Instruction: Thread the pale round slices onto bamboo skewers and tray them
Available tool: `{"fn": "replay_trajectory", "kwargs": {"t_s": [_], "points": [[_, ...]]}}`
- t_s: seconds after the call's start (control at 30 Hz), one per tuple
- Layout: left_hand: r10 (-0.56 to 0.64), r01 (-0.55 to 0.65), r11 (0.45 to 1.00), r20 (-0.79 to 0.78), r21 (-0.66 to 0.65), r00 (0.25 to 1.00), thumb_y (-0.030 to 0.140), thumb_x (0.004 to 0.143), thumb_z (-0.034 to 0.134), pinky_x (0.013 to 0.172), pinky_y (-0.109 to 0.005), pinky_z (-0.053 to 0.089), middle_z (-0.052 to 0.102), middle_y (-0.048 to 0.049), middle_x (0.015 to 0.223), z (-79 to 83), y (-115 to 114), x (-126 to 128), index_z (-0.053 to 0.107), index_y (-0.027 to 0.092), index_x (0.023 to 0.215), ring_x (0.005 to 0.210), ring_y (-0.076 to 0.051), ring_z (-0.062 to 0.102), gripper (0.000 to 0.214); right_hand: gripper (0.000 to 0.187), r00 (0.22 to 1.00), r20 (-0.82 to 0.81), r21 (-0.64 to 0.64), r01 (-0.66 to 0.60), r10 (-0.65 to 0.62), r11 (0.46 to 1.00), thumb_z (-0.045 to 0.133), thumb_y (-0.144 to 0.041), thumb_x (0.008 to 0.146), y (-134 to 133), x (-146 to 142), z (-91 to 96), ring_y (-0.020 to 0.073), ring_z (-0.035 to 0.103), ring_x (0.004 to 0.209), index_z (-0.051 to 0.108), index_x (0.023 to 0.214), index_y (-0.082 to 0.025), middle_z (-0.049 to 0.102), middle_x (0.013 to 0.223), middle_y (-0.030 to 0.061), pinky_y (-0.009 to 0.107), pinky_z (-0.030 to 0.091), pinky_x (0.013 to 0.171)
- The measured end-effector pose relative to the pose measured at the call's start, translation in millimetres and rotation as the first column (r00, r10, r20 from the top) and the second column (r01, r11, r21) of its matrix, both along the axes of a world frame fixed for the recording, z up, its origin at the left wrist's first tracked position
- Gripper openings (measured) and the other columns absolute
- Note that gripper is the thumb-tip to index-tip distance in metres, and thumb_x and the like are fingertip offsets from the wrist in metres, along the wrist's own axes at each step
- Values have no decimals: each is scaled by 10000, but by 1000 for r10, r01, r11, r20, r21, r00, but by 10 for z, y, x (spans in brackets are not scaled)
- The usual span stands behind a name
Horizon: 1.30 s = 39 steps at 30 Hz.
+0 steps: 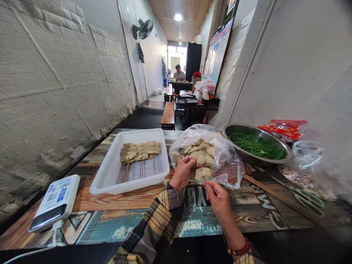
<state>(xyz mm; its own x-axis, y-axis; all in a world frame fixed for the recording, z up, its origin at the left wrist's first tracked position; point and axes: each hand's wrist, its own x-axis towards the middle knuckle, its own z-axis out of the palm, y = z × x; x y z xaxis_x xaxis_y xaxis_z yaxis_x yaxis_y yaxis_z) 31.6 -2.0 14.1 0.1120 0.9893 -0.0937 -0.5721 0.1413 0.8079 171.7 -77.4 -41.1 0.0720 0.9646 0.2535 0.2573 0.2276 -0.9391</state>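
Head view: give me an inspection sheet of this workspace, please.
Surface: painted wooden table, worn.
Work items: white tray with filled skewers; plastic bag of pale slices.
Clutter: bowl of greens, spare sticks, scissors, red packet, white device.
Hands: left hand pinches a slice; right hand holds a stick.
Cables: white cable at the device.
Surroundings: brick wall, wall fan, a person seated far back.

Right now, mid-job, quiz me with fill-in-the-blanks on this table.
1. Finished skewers lie in the white rectangular plastic ____.
2. The round steel bowl holds ____ leafy stalks.
3. The right hand pinches a thin bamboo ____.
4. The left hand grips pale flat slices at the clear plastic ____.
Missing: tray; green; skewer; bag.
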Motion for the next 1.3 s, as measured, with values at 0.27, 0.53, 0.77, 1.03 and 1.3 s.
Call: {"fn": "replay_trajectory", "kwargs": {"t_s": [0.27, 0.53, 0.77, 1.03, 1.3], "points": [[34, -34, 999, -77, 7, 996, 335, 557, 807, 535, -243, 456, 623, 5, 624, 8, -7, -7, 592, 146, 705, 541, -140, 610, 323, 399, 995, -97, -54, 9, -14, 999, 539, -507, 872, -26, -88, -2, 117, 439, 451, 674, 821, -134, 472, 473, -49, 219, 334, 470], [50, -51, 999, -123, -3, 991, 330, 558, 788, 504, -210, 378, 578, 14, 597, -50, 31, -17, 590, 137, 684, 533, -113, 561, 304, 389, 983, -183, -80, -1, -14, 997, 566, -512, 852, -29, -149, 58, 105, 397, 446, 654, 794, -138, 450, 475, -59, 212, 308, 456], [50, -47, 999, -144, 23, 988, 341, 568, 778, 455, -198, 238, 465, 57, 523, -121, 75, -33, 576, 134, 647, 453, -52, 387, 299, 355, 984, -178, -95, -2, -15, 995, 554, -483, 865, -5, -169, 40, 102, 375, 464, 632, 757, -153, 440, 486, -59, 213, 288, 470], [51, -51, 999, -131, 5, 990, 330, 537, 796, 483, -200, 306, 553, 30, 567, -81, 53, -33, 608, 129, 675, 490, -69, 459, 308, 343, 983, -181, -66, 4, -16, 998, 550, -478, 866, 70, -229, 55, 111, 400, 483, 601, 718, -173, 439, 496, -59, 218, 309, 499], [5, -5, 1000, -11, -4, 1000, 354, 539, 829, 550, -221, 412, 636, -3, 653, -1, 20, -7, 662, 132, 793, 578, -114, 561, 376, 339, 985, -170, -46, 2, -10, 999, 547, -472, 875, 63, -174, 104, 101, 390, 469, 618, 760, -161, 444, 496, -61, 216, 298, 481]]}}
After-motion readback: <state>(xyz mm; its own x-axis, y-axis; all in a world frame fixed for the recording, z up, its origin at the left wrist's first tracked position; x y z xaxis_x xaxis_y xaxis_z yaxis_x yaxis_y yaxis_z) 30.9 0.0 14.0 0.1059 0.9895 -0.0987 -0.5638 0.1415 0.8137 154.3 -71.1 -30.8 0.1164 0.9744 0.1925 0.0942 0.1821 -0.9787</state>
